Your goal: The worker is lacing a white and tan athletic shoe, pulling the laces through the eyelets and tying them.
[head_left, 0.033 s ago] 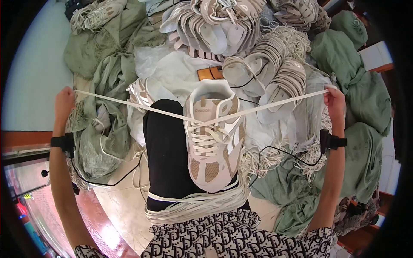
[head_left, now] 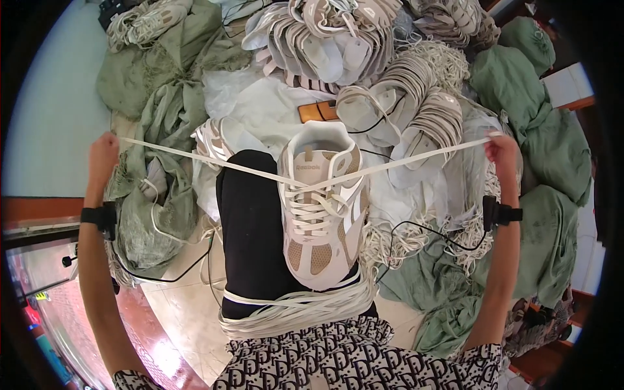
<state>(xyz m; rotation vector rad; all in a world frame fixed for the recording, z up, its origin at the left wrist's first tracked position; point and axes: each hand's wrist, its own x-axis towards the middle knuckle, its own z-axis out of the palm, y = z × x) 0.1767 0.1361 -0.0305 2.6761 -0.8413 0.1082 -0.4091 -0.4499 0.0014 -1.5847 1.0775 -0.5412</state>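
Beige suede-and-mesh sneaker with white side panels (head_left: 333, 242) sits midway between the hands, nearer the body than either, on the lap, toe toward the wearer. Flat cream fabric lace (head_left: 309, 188) runs in rows up the front below the tongue; those rows look done. Both ends are out, crossing at the tongue's base and drawn to either side. No bow or finished knot visible. Can't tell if the crossing is a plain overlap or a half-knot. My read: lacing mostly in, top closure left.

Left hand (head_left: 104, 153): fingers closed, pinching one lace end, well out to the side. Right hand (head_left: 502, 151): same pinch on the other end. Hands wide apart, spans look taut.

Between the hands, nearer the body: bundle of loose cream laces (head_left: 292, 312) across black-trousered legs (head_left: 250, 201). Just inward of the right hand: fanned stack of beige flat shoe uppers (head_left: 437, 123), apparently unlaced. Outside the right hand: dull-green cloth sacks (head_left: 549, 156).
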